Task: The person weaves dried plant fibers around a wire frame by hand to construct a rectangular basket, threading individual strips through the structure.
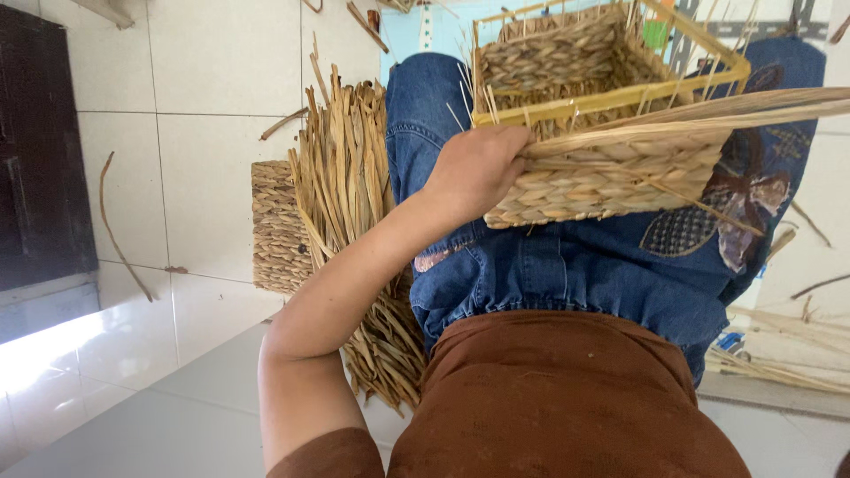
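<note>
Left hand (478,168) holds tilted basket (602,177), opening facing up

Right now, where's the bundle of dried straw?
Head view, left of centre: the straw bundle lies on the tiled floor, between a small woven basket and the person's denim-clad leg.

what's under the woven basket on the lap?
Under the woven basket show blue jeans with a patterned patch. The left hand grips its near corner. Its underside and the lap directly beneath are covered.
</note>
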